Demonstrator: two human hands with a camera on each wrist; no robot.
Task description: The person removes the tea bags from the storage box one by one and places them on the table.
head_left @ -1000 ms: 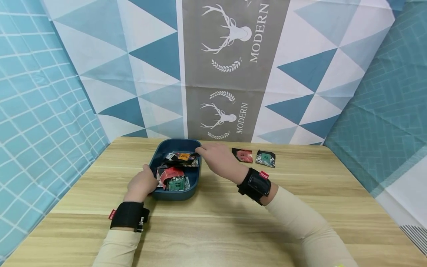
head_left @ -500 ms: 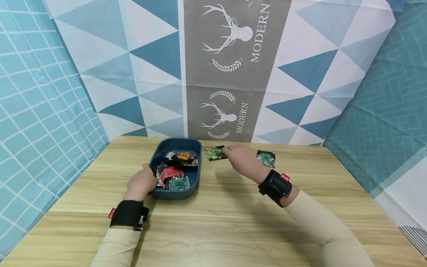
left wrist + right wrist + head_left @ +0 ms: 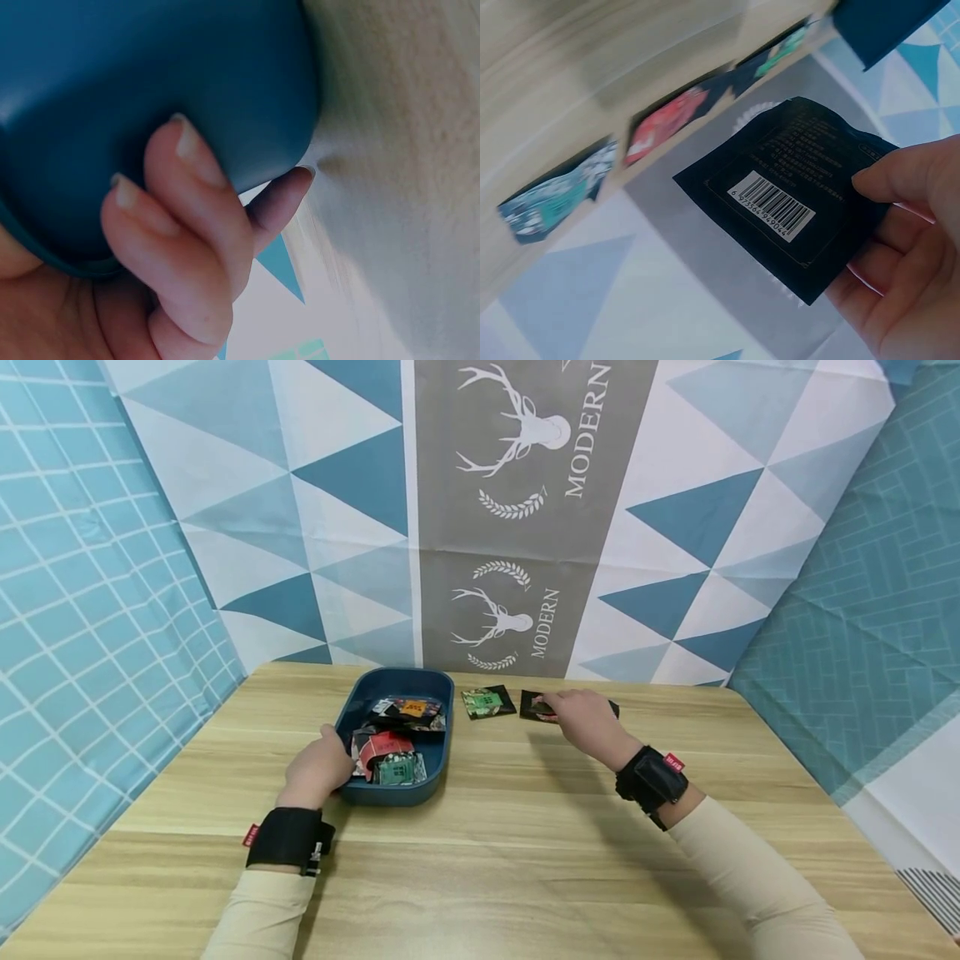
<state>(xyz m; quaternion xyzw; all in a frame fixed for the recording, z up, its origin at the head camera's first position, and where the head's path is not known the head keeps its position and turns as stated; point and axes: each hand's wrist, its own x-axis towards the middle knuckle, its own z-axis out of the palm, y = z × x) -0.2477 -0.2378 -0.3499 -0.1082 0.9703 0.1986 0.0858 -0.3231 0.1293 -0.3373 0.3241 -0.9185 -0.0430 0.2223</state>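
My left hand [image 3: 320, 768] grips the near left side of a dark blue plastic bin [image 3: 408, 797]. In the left wrist view its fingers [image 3: 199, 217] curl against the bin's outer wall. Several sachets lie inside, among them one with an orange label [image 3: 414, 710] and one with a red label [image 3: 385, 746]. My right hand [image 3: 588, 722] is above the back of the table, right of the bin. In the right wrist view it pinches a flat black sachet [image 3: 780, 169] by one edge, barcode side showing.
On the wooden table [image 3: 480, 860], a green-labelled sachet [image 3: 486, 702], a red-labelled one [image 3: 666, 124] and a teal-labelled one [image 3: 559, 199] form a row right of the bin. My right hand partly covers the latter two in the head view. A patterned cloth backdrop [image 3: 360, 527] stands behind.
My right hand has moved right from the bin's right rim, past the green-labelled sachet, which now shows, to over the other two sachets. My left hand stays on the bin.
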